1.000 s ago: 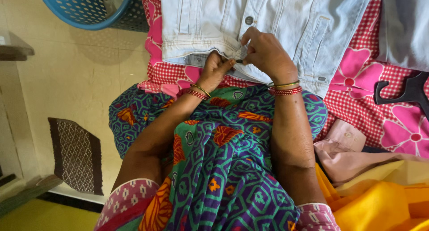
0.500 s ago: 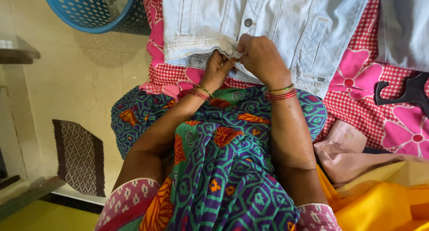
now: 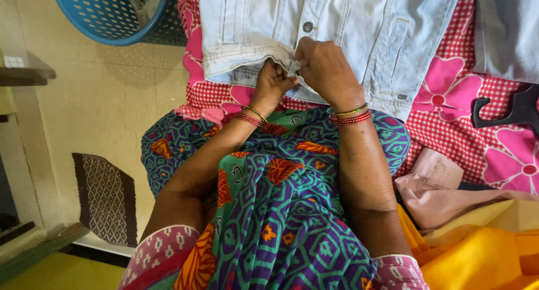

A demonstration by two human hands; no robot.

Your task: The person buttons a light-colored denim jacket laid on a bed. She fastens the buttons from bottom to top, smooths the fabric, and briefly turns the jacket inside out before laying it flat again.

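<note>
One head-worn camera looks steeply down, close over the hands (image 3: 303, 74) and lap.

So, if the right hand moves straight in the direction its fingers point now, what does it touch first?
The right hand points toward the left hand, pinching the denim jacket hem. It would probably meet the left hand's fingertips first, though depth is unclear.

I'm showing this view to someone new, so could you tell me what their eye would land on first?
Most likely the two hands meeting at the hem of a pale denim jacket: the left hand and right hand pinch its front edge just below a metal button. Next comes the red checked cloth with pink flowers beneath it, then the blue basket at top left.
</note>
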